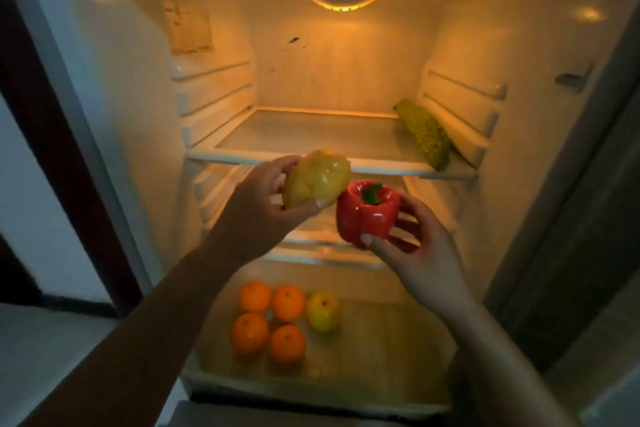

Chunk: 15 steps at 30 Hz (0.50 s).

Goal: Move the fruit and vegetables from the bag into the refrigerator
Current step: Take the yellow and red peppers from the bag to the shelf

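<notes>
Six items already sit in the refrigerator [138, 87]: four oranges [255, 296] and a yellow apple [322, 310] in the bottom tray, and a bumpy green gourd [426, 133] along the right of the glass shelf [381, 168]. The left hand [258, 208] grips a yellow-green mango [315, 178] and the right hand [419, 253] pinches a red pepper [367, 215], both just before the shelf's front edge, with room left of the gourd; the bag is out of view
</notes>
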Tool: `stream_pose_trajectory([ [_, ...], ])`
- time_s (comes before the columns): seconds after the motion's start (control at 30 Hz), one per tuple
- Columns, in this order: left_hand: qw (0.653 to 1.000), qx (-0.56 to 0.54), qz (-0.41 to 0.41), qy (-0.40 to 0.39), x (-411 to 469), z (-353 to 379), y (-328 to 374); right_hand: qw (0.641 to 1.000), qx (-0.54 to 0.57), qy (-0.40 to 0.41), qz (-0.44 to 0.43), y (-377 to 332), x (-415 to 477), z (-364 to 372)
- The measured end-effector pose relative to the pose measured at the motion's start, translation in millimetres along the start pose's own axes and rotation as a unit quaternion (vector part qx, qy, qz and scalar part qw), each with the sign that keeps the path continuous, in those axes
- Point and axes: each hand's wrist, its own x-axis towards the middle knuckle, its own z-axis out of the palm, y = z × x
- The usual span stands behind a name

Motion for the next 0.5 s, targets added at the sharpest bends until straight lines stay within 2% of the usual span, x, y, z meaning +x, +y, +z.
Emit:
stream_pose_trajectory([
  [0.1,1.000,0.003,0.028,0.010,34,-3,15,0.999,-0.014,0.041,-0.014,-22,23,-12],
  [0.27,0.998,-0.001,0.060,0.017,81,-23,26,0.993,0.050,0.107,-0.012,-47,65,-21],
  [0.37,0.998,0.036,0.057,0.015,99,-26,20,0.984,-0.036,0.172,-0.025,-48,89,-17],
  [0.5,0.996,0.078,0.037,-0.020,112,-17,-3,0.972,-0.146,0.173,-0.061,-41,108,-7],
])
